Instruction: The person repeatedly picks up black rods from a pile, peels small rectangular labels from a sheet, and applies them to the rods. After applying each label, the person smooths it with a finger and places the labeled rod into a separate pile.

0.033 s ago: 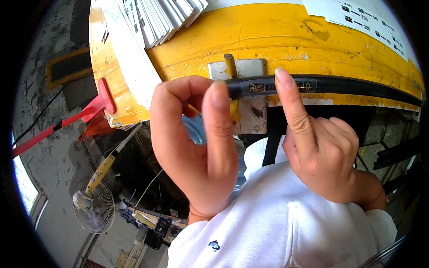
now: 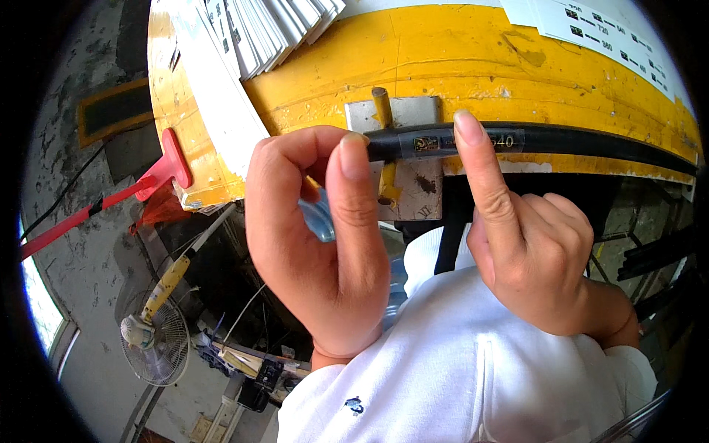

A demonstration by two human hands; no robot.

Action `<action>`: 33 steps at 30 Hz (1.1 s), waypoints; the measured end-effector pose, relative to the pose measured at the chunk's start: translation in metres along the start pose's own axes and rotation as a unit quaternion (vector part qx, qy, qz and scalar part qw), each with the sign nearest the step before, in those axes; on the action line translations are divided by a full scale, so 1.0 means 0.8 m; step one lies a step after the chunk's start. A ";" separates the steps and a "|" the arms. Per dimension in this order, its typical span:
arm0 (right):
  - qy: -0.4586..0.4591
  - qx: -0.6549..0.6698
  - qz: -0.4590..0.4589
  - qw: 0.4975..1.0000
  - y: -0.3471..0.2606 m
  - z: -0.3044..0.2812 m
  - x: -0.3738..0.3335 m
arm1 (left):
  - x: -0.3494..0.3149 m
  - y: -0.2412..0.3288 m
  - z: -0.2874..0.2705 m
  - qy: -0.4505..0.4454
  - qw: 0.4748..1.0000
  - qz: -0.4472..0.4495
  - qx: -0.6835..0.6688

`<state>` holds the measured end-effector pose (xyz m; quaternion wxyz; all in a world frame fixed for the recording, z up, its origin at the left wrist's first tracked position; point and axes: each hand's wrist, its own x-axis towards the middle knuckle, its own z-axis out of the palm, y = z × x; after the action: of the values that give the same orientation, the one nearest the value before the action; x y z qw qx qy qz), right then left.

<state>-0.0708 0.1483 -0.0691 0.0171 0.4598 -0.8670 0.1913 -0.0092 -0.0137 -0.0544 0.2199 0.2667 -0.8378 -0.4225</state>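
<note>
Pinching the left end of a bendy black tube (image 2: 591, 142) between the thumb and finger of the left hand (image 2: 329, 288), with those tips close together. Holding out the pointing finger (image 2: 491, 184) of the right hand (image 2: 535, 251), long and straight, with its tip over the middle of a clear label (image 2: 428, 144) on the tube. Hard to tell if pressing there or only pointing. Curling in the other right fingers, with the palm hidden, so no way to tell about anything tucked inside. Stretching the tube out to the right along the near edge of the yellow table (image 2: 443, 52), over a grey metal block (image 2: 413, 196) and across a dirty yellow stick (image 2: 381, 111). Done, by the look of it: getting the label onto the tube, with its gold marks facing up and its long side lined up with the tube. Maybe left: making the edges lie flat and tight, but hard to be sure with the back of the tube out of sight. Looking close to finished with this label, as a guess. Leaving alone the stack of white paper strips (image 2: 255, 37) and the white printed sheet (image 2: 628, 44), both well apart from the hands.
</note>
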 end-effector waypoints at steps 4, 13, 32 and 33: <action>0.010 -0.004 -0.003 1.000 -0.004 0.005 0.000 | 0.003 0.002 -0.012 -0.040 0.999 -0.016 0.033; -0.002 -0.064 -0.019 0.998 -0.020 0.017 0.012 | 0.009 -0.004 -0.015 -0.082 0.996 -0.039 0.008; -0.035 -0.062 0.040 0.997 -0.011 0.000 0.004 | 0.010 0.006 -0.013 -0.066 0.995 -0.075 0.002; -0.056 -0.081 0.063 0.993 -0.004 -0.011 -0.003 | 0.010 0.004 -0.014 -0.065 0.995 -0.072 -0.003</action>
<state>-0.0678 0.1517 -0.0608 -0.0064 0.4113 -0.9066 0.0946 -0.0097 -0.0237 -0.0448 0.1351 0.2978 -0.8276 -0.4563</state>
